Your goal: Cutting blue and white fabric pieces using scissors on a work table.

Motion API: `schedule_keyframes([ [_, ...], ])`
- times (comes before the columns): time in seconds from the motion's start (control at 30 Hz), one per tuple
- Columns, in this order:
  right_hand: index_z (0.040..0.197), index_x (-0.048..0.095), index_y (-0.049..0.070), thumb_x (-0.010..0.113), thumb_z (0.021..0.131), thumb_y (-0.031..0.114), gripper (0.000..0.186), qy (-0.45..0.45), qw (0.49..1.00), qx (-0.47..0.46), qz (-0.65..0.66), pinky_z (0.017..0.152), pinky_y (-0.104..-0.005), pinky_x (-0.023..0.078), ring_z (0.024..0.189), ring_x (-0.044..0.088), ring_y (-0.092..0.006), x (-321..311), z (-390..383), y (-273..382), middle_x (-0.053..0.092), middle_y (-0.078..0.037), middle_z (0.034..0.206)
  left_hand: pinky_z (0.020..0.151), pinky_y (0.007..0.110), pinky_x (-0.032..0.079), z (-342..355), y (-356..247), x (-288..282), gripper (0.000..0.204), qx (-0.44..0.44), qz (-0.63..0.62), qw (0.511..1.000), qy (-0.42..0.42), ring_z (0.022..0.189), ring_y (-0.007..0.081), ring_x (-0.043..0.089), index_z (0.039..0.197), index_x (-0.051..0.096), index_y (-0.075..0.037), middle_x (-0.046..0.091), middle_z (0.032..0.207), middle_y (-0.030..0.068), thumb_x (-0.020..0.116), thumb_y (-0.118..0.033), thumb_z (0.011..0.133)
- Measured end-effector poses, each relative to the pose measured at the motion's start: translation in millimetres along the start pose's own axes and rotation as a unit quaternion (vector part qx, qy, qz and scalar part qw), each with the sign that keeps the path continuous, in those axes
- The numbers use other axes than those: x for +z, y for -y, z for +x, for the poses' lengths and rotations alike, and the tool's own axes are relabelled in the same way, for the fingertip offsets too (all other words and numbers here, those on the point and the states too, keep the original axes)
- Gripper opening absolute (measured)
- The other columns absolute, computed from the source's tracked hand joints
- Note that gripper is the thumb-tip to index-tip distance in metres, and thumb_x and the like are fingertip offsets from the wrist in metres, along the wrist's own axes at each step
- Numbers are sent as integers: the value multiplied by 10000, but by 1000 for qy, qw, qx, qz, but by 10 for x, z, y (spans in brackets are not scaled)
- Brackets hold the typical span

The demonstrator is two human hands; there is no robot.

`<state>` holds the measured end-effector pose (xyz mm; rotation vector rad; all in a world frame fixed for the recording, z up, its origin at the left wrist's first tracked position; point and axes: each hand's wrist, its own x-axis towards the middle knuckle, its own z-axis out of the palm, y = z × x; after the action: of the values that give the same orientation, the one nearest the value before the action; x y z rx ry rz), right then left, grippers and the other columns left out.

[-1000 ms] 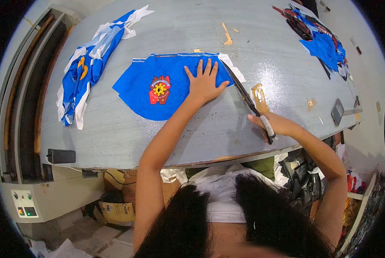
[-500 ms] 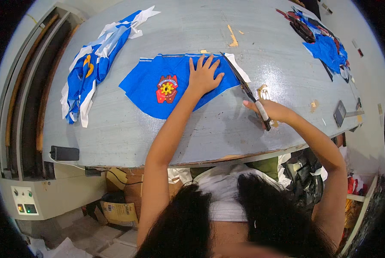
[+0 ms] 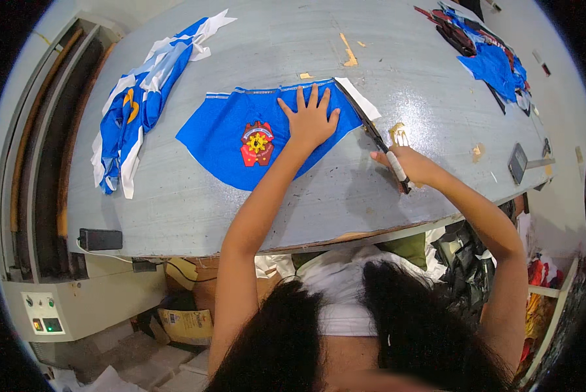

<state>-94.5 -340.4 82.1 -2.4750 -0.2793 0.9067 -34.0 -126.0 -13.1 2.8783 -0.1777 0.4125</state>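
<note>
A blue cloth piece (image 3: 221,140) with a red and yellow emblem lies flat on the grey table, its lower edge curved. My left hand (image 3: 311,124) rests on its upper right part, palm down with the fingers spread. In my right hand (image 3: 407,166) is a pair of long dark scissors (image 3: 374,135) with pale wrapping on the handle. The blades lie along the cloth's right slanted edge, pointing up and left. A white cloth strip (image 3: 361,98) shows just beyond them.
Blue and white cloth pieces (image 3: 146,98) lie bunched at the left of the table (image 3: 253,46). A heap of blue and dark cloth (image 3: 492,65) sits far right. A black adapter box (image 3: 100,239) is near the front left edge, and a small grey device (image 3: 518,163) stands at right.
The emblem and the lower part of the blue cloth sit slightly lower in view. The scissor handles look closer together. My left hand stays spread on the cloth.
</note>
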Motion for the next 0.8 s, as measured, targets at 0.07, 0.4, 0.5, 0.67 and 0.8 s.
schedule_keyframes([
  [0.07, 531, 531, 11, 374, 898, 514, 643, 0, 1000, -3, -3, 467, -326, 462, 417, 560, -204, 19, 24, -23, 503, -80, 433, 923, 735, 23, -20, -49, 23, 572, -9, 5, 1000, -13, 1321, 357, 183, 1346, 360, -185, 263, 1432, 89, 396, -482, 859],
  [0.4, 668, 467, 37, 442, 814, 632, 613, 69, 968, -30, 241, 387, -286, 458, 410, 541, -163, 89, -11, -161, 458, -49, 505, 911, 739, -3, -75, -184, -41, 602, -40, -17, 998, 38, 1334, 370, 134, 1368, 323, -193, 213, 1450, 103, 376, -514, 861],
  [0.5, 638, 479, 49, 392, 826, 644, 630, 92, 971, -17, 222, 381, -267, 435, 402, 533, -149, 46, 31, -127, 474, -54, 476, 911, 739, -7, -80, -198, -56, 601, -37, -19, 998, 37, 1332, 376, 133, 1367, 325, -202, 205, 1452, 109, 380, -520, 860],
  [0.67, 817, 487, 4, 424, 795, 671, 670, 77, 973, -8, 216, 395, -282, 464, 435, 557, -146, 26, 214, -57, 476, -42, 550, 898, 743, -32, -92, -217, -81, 595, -34, -29, 998, 41, 1334, 384, 113, 1353, 357, -180, 202, 1451, 103, 386, -500, 853],
  [0.8, 806, 484, 6, 444, 817, 625, 620, 36, 965, -29, 258, 389, -297, 470, 434, 562, -152, 68, 384, -75, 486, -46, 546, 911, 740, -16, -111, -234, -110, 612, -43, -2, 998, 46, 1338, 369, 104, 1372, 314, -210, 187, 1458, 99, 382, -534, 857],
])
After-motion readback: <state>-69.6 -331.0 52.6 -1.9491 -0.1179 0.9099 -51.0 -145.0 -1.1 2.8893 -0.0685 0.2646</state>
